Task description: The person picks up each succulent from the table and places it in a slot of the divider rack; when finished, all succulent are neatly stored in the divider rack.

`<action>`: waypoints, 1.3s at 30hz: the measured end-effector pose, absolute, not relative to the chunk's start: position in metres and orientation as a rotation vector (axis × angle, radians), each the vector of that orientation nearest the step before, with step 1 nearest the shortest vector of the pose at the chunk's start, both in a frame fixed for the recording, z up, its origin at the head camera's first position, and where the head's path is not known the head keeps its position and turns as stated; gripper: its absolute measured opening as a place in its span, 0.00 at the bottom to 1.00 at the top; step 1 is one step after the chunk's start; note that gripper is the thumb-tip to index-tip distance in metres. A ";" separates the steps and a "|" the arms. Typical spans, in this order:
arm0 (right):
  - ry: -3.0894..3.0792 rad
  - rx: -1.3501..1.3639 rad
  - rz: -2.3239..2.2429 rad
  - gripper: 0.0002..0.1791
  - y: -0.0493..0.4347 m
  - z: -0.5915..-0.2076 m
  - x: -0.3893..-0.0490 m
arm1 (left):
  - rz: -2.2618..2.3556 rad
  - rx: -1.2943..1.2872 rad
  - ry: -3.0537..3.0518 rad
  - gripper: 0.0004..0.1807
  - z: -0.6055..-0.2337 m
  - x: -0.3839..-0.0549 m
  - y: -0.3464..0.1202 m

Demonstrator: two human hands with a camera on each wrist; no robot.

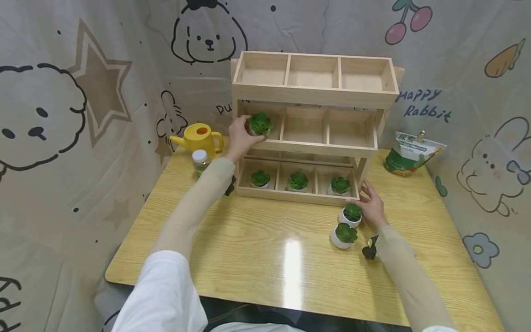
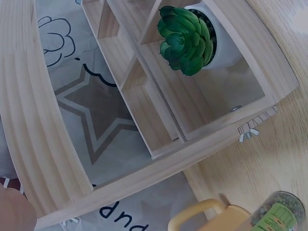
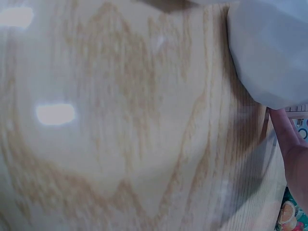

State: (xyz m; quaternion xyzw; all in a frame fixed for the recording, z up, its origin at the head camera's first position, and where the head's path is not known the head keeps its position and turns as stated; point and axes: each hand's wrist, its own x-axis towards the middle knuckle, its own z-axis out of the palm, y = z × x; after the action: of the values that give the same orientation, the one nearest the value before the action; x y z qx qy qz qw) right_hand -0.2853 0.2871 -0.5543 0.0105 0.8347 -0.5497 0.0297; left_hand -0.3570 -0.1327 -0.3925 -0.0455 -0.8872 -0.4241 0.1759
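My left hand [image 1: 242, 138] holds a small potted succulent [image 1: 260, 123] by its white pot in the left compartment of the middle tier of a wooden three-tier shelf [image 1: 307, 147]. My right hand [image 1: 371, 207] rests against the shelf's lower right front corner, its fingers fairly straight. Just by it, two potted succulents stand on the table, one nearer the hand [image 1: 352, 213] and one in front [image 1: 345, 234]. The bottom tier holds a succulent in each compartment: left [image 1: 260, 179], middle [image 1: 297, 181] and right [image 1: 339, 185]. In the right wrist view, a white pot [image 3: 269, 53] partly hides the hand.
A yellow watering can [image 1: 201, 138] and a white-capped jar [image 1: 200, 160] stand left of the shelf. On the right is a green-and-white bag [image 1: 410, 154] with a clip. The wooden table [image 1: 249, 249] ends close to the person; a printed cloth [image 1: 315, 27] hangs behind.
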 end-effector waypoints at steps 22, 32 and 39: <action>2.573 0.033 -1.694 0.55 0.286 -0.552 -0.286 | -1.192 -0.029 -2.608 0.37 -0.384 -0.359 -0.125; 2.573 0.023 -1.684 0.56 0.286 -0.551 -0.285 | -1.189 -0.014 -2.631 0.37 -0.383 -0.360 -0.124; 2.573 0.021 -1.690 0.55 0.286 -0.552 -0.285 | -1.123 0.021 -2.680 0.39 -0.381 -0.362 -0.122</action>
State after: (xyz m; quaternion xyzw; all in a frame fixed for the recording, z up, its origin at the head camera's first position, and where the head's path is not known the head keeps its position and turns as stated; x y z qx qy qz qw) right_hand -0.2849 0.2859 -0.5518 0.0068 0.8355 -0.5486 0.0315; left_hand -0.3621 -0.1217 -0.3813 0.0073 -0.9159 -0.3837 0.1174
